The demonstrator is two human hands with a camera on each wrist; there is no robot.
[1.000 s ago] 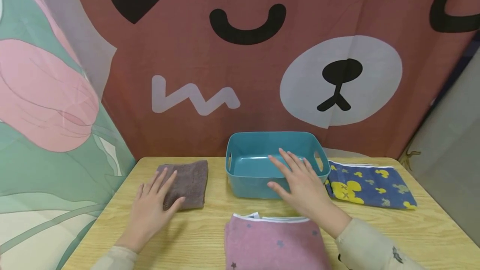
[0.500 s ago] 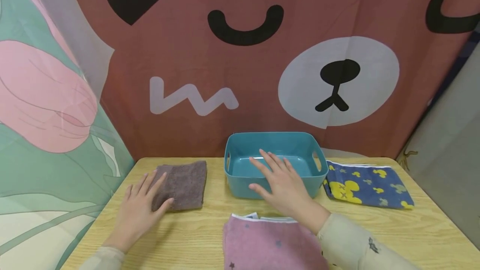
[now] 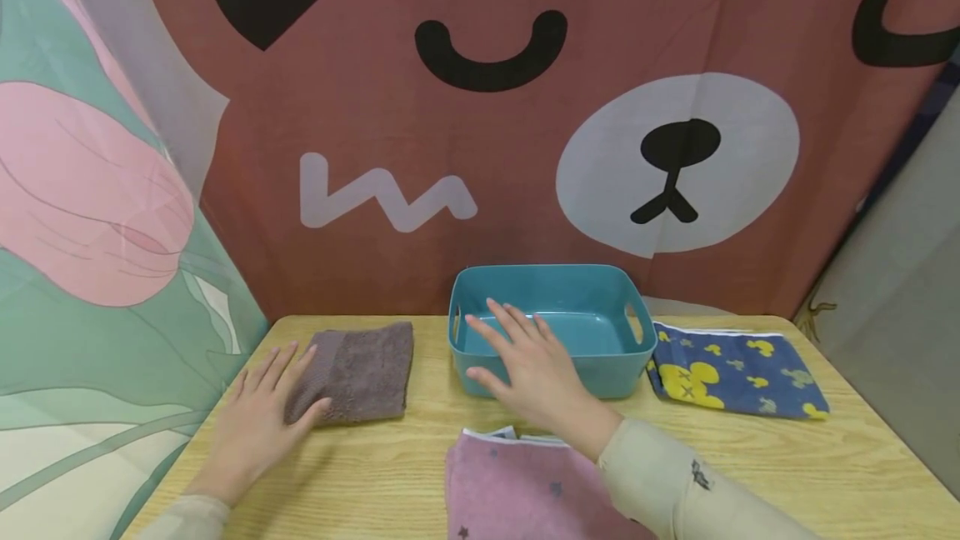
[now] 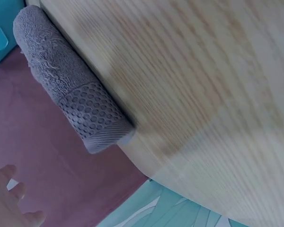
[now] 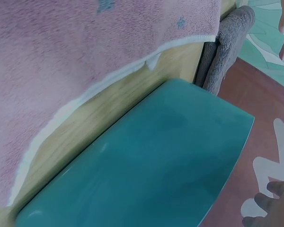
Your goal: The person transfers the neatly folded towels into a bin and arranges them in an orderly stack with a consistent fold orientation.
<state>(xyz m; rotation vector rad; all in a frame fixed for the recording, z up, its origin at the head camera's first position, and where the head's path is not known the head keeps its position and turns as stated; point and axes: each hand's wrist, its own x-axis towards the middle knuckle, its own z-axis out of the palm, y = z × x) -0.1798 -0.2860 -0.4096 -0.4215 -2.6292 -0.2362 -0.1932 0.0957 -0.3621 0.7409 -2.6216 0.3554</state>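
A blue-green basket (image 3: 617,375) is standing upright on the wooden bench (image 3: 375,482), at its far edge, with an oblong handle hole showing in each end wall. The left hand (image 3: 258,427) is hovering well to the left of the basket, palm down, its fingers straight and apart, gripping nothing. It is covering the near left corner of a folded brown towel (image 3: 367,377) in the head view, while the left wrist view is showing the fingertips clear of the cloth. That brown towel is lying to the left of the basket, with bare wood between them.

The right hand (image 3: 532,373) is hanging over the front of the basket, left of its middle, its fingers also straight and spread apart, holding nothing. The right wrist view is showing the fingertips away from the front wall.

A folded pink towel (image 3: 525,494) with grey stars and a white edge is lying in front of the basket, partly hidden by the right sleeve (image 3: 675,473). A folded blue towel (image 3: 742,373) with yellow shapes is lying just to the right of the basket; whether they are touching is hard to tell. A curtain (image 3: 375,107) with a bear's face is hanging behind the basket.
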